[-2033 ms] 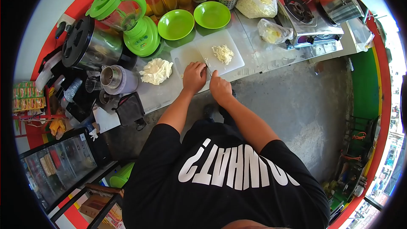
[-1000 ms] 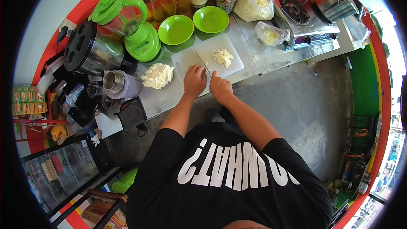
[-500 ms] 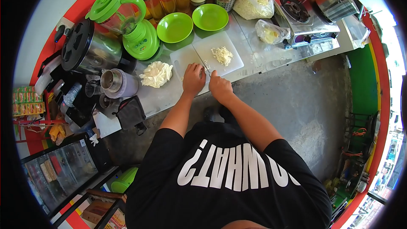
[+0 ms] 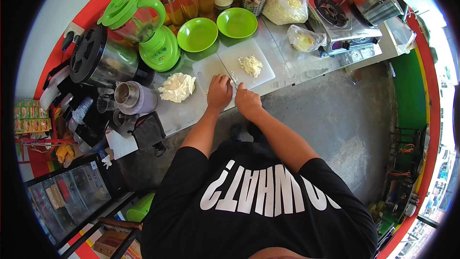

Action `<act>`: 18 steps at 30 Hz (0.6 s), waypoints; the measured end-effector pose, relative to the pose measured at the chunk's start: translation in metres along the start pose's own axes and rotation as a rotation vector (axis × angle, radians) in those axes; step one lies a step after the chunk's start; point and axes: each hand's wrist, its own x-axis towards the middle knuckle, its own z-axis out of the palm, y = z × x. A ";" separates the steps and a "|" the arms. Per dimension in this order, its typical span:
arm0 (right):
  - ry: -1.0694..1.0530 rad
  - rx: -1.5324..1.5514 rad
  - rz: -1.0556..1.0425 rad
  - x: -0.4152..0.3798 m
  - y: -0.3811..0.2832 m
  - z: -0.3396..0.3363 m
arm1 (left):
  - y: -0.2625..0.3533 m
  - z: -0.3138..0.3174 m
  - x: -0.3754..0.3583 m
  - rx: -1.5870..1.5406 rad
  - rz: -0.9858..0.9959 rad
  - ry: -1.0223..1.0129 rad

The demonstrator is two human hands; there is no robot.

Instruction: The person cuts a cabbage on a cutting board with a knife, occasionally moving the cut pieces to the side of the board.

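Note:
My right hand (image 4: 248,100) is closed around a knife (image 4: 233,81), whose blade points away from me over the white cutting board (image 4: 266,76). Just left of the blade, my left hand (image 4: 220,92) presses down on the board with curled fingers. Whatever lies under those fingers is mostly hidden. A few pale shreds sit close to the blade. On the right half of the board rests a pile of finely cut, pale shreds that look like cabbage (image 4: 251,66). Pale, crumpled cabbage leaves (image 4: 177,87) lie on the metal counter to the left of the board.
Two green bowls (image 4: 197,34) stand behind the board. A green blender (image 4: 158,48), pump bottles (image 4: 187,2) and a steel container (image 4: 127,95) line the left and back. Toward the right are a bag of shreds (image 4: 287,7), a smaller plastic bag (image 4: 305,39) and a gas stove (image 4: 347,29).
Both hands stay at nearly the same place on the board, with the knife still between them. The whole view has shifted slightly.

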 end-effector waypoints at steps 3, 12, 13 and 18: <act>0.007 -0.002 0.040 -0.011 -0.002 0.007 | 0.004 -0.003 -0.001 0.002 -0.011 -0.018; 0.028 -0.029 0.017 0.004 0.000 0.007 | 0.002 -0.001 0.002 -0.008 -0.037 -0.021; 0.027 -0.027 0.021 0.002 -0.001 0.006 | 0.002 -0.001 0.002 -0.011 -0.030 -0.012; 0.026 -0.033 0.051 -0.014 -0.007 0.016 | 0.007 -0.003 0.002 0.015 -0.057 -0.033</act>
